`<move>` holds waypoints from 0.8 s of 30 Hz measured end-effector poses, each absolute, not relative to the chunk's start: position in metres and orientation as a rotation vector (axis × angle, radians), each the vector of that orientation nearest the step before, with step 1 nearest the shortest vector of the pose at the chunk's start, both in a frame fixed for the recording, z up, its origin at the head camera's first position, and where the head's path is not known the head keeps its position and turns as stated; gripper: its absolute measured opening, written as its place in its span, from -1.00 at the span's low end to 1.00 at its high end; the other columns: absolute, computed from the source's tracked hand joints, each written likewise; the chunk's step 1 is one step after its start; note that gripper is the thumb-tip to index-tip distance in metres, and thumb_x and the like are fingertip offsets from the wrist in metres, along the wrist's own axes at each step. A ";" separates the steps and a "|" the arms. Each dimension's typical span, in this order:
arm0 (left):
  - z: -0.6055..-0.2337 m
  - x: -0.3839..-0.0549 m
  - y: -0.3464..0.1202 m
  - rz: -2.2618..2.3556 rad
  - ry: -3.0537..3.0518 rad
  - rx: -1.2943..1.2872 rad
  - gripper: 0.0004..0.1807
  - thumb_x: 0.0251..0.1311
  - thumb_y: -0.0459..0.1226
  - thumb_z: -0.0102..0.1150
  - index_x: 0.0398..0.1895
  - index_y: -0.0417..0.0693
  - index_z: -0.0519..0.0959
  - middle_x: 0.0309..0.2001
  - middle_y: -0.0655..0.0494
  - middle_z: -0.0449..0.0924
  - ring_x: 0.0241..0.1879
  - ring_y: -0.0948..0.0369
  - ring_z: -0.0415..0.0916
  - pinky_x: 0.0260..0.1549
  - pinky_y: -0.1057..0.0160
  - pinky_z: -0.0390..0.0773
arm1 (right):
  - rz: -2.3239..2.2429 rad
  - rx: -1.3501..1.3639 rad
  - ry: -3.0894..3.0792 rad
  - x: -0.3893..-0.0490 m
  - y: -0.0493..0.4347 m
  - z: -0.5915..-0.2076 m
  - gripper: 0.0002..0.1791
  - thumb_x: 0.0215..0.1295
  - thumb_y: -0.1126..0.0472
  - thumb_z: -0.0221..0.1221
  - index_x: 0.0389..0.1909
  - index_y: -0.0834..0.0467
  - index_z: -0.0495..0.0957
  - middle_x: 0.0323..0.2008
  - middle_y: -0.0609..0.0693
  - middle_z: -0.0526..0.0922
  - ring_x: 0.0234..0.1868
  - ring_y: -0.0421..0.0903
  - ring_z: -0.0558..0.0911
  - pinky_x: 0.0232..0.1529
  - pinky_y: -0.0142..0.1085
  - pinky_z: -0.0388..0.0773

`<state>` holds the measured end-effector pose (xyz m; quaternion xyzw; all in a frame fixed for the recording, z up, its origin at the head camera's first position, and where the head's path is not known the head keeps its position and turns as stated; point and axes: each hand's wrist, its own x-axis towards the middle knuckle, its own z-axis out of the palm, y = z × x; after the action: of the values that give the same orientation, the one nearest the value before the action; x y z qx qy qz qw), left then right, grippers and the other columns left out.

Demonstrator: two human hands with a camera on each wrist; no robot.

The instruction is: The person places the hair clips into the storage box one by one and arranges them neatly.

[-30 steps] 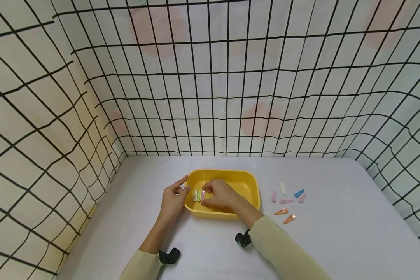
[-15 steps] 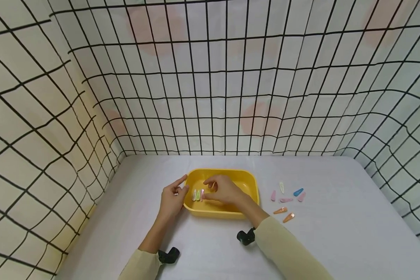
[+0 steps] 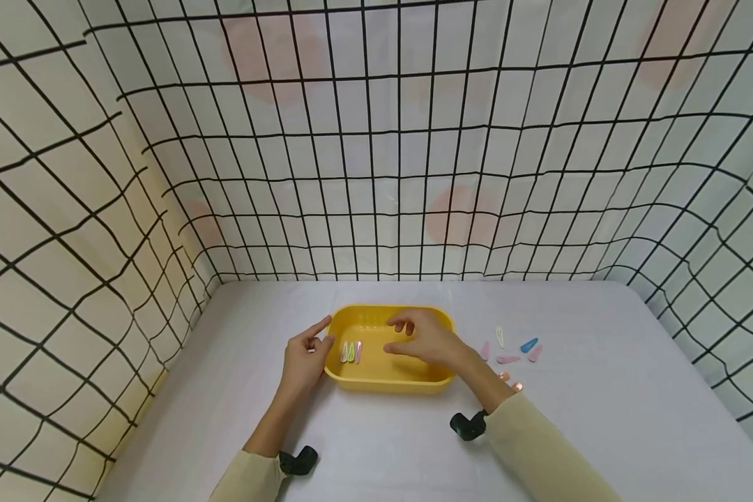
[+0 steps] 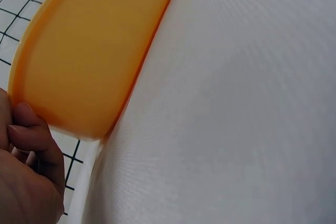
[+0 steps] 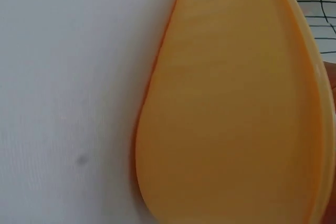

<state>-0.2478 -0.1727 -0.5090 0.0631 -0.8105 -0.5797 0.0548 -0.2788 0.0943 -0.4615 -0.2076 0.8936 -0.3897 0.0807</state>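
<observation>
A yellow plastic tray [image 3: 385, 385] rests on the table. My left hand [image 3: 305, 357] holds it by the left end, thumb at the rim; in the left wrist view that hand's curled fingers [image 4: 35, 137] lie against the tray's outer wall. Three snap hair clips stand side by side inside at the left: a pale one [image 3: 344, 351], a green one [image 3: 351, 351] and a pink one [image 3: 358, 352]. Over the right half of the tray hovers my right hand [image 3: 428, 339], thumb and fingers apart with nothing between them. The tray wall hides most of that hand in the right wrist view.
Right of the tray lie more hair clips: a white one [image 3: 499, 337], a blue one [image 3: 529, 345], several pink ones such as this pink clip [image 3: 508, 360], and two orange ones, partly behind the right forearm. A black grid-patterned cloth [image 3: 376, 153] encloses the table's back and sides.
The right hand has let go of the pink clip beside the green one and moved right, away from the row. The left hand keeps its place on the tray.
</observation>
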 end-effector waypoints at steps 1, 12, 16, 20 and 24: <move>-0.509 -0.248 -0.172 -1.761 -2.463 0.200 -0.53 0.38 -0.19 0.26 0.35 0.22 0.59 -0.58 0.09 0.35 -0.75 0.20 0.24 -0.74 0.42 0.36 | -1.156 -0.638 2.687 -0.278 0.097 -0.460 -0.40 0.15 -0.04 0.48 0.16 0.16 0.66 -0.09 0.08 0.65 -0.12 -0.06 0.49 -0.12 -0.27 0.49; -0.508 -0.247 -0.172 -1.756 -2.472 0.213 -0.53 0.38 -0.18 0.26 0.35 0.23 0.58 -0.56 0.07 0.36 -0.74 0.21 0.25 -0.73 0.41 0.39 | -1.132 -0.788 2.829 -0.273 0.142 -0.448 -0.43 0.15 -0.05 0.49 0.12 0.16 0.69 -0.18 0.05 0.65 -0.17 0.05 0.53 -0.23 -0.33 0.44; -0.509 -0.247 -0.173 -1.750 -2.473 0.217 -0.52 0.38 -0.19 0.26 0.35 0.23 0.58 -0.57 0.09 0.35 -0.74 0.20 0.24 -0.74 0.42 0.36 | -1.122 -0.746 2.875 -0.271 0.163 -0.445 -0.41 0.13 -0.08 0.50 0.12 0.14 0.69 -0.19 0.07 0.64 -0.17 0.02 0.51 -0.28 -0.34 0.41; -0.510 -0.248 -0.173 -1.756 -2.460 0.208 -0.53 0.37 -0.20 0.26 0.34 0.23 0.59 -0.58 0.10 0.34 -0.75 0.20 0.22 -0.75 0.42 0.34 | -1.106 -0.716 2.935 -0.268 0.186 -0.443 -0.43 0.12 -0.08 0.50 0.11 0.12 0.69 -0.21 0.03 0.62 -0.18 -0.02 0.48 -0.28 -0.35 0.38; -0.509 -0.248 -0.172 -1.758 -2.455 0.208 -0.53 0.37 -0.21 0.26 0.34 0.23 0.59 -0.59 0.09 0.33 -0.75 0.20 0.22 -0.75 0.42 0.33 | -1.090 -0.679 3.005 -0.264 0.210 -0.444 -0.46 0.12 -0.09 0.50 0.08 0.07 0.70 -0.25 -0.07 0.59 -0.20 -0.05 0.47 -0.31 -0.37 0.39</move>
<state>-0.2480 -0.1717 -0.5094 0.0684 -0.8098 -0.5799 0.0572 -0.2641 0.2100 -0.4440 -0.2073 0.9177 -0.3329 -0.0630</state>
